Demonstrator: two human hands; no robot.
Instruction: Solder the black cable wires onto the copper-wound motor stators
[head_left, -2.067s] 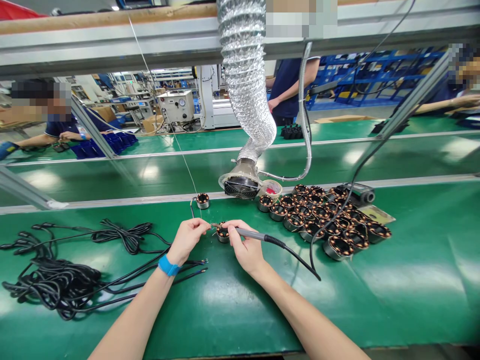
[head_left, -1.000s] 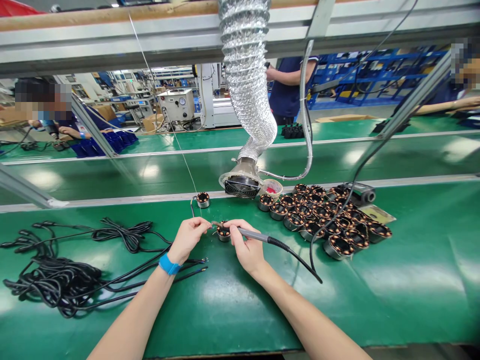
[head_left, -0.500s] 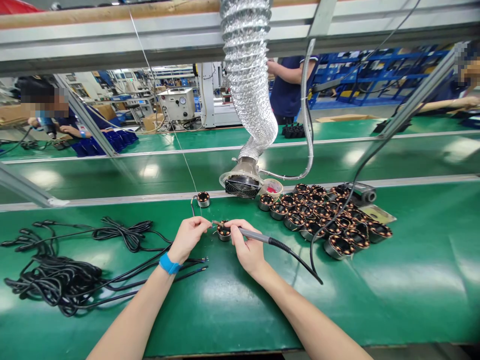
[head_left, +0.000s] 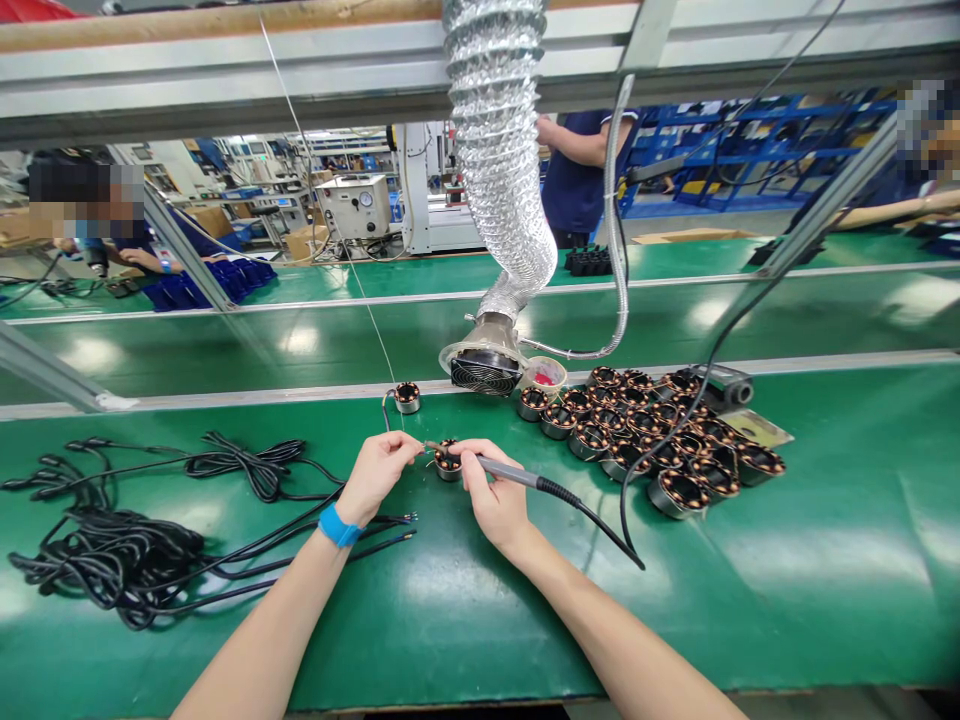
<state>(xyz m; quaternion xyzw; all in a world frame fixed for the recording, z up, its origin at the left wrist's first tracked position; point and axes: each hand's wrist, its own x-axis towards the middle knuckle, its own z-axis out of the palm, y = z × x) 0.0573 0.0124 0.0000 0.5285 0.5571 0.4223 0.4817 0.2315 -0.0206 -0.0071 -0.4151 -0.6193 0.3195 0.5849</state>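
Note:
A grey soldering iron [head_left: 510, 472] with a black cord is gripped in my right hand [head_left: 495, 500], its tip pointing left over a round copper-wound stator [head_left: 448, 462]. My left hand [head_left: 377, 473], with a blue band at the wrist, pinches something thin, seemingly a wire end, beside the iron's tip. The exact contact there is too small to tell. Behind my left hand stands another stator [head_left: 407, 398] with a dark lead. Thin solder wire [head_left: 373, 320] hangs down from above toward my left fingers.
Black cables [head_left: 112, 560] lie coiled at the left, some stripped ends near my left wrist. Many stators [head_left: 645, 425] crowd the right, by a grey metal holder [head_left: 724, 388]. A foil duct [head_left: 499, 150] with a fan hangs ahead. People work beyond.

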